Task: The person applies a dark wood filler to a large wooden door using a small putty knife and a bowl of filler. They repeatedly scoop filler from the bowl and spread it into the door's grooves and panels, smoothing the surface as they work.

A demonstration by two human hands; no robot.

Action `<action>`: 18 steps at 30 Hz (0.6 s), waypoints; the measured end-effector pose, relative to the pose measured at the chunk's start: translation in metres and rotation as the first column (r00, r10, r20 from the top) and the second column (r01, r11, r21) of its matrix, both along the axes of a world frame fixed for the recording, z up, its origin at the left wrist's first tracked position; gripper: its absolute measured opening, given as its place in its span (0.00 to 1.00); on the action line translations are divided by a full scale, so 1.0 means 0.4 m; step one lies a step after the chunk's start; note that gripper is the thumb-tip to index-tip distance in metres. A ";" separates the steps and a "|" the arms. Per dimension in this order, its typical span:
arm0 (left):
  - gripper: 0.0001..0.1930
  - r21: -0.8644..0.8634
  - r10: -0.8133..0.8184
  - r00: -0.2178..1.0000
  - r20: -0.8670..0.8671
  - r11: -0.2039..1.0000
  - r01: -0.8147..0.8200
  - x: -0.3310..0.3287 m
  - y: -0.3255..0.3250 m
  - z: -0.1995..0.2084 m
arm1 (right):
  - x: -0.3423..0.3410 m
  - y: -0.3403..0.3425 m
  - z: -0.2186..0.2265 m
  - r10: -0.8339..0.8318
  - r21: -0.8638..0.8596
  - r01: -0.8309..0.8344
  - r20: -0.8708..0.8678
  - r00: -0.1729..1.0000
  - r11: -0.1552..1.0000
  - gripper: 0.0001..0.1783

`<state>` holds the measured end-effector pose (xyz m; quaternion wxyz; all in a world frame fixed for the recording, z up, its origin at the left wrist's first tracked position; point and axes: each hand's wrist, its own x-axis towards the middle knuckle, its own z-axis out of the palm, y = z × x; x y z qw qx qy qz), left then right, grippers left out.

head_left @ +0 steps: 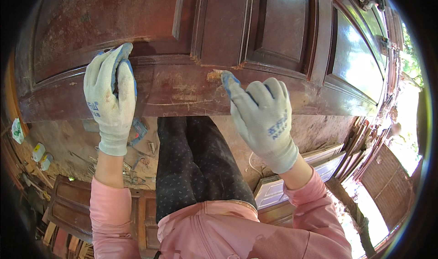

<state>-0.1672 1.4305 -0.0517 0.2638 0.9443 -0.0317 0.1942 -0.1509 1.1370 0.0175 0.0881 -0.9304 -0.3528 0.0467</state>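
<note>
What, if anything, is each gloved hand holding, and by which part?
No held thing shows in the left hand or right hand, both at the door; anything hidden in the palms cannot be told.

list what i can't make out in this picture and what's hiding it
All in the head view:
Left hand: whether its curled fingers hold anything; its own back and thumb cover the inside.
Right hand: its palm, hidden behind the back of the hand.
Wooden door: its far edge, cut off by the picture's top.
Glossy panel at right: surface detail, washed out by glare.
Small scattered items: too small to identify.
</note>
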 end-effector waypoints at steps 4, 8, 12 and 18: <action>0.12 0.012 0.012 1.000 0.013 1.000 -0.012 -0.003 -0.003 0.000 | -0.047 -0.015 -0.015 0.075 -0.016 -0.075 -0.015 0.997 0.997 0.26; 0.12 0.030 -0.006 1.000 -0.015 1.000 0.007 0.002 -0.001 0.016 | -0.007 -0.007 0.022 -0.067 0.058 0.070 -0.041 0.997 0.996 0.30; 0.14 0.077 0.007 1.000 -0.012 0.997 -0.006 0.003 0.009 0.004 | -0.038 -0.012 -0.008 0.039 0.029 -0.039 0.004 0.999 0.999 0.27; 0.13 0.156 0.087 0.986 -0.143 0.986 -0.064 0.021 -0.021 0.042 | 0.029 -0.109 -0.013 -0.378 0.407 0.426 -0.195 0.905 0.808 0.25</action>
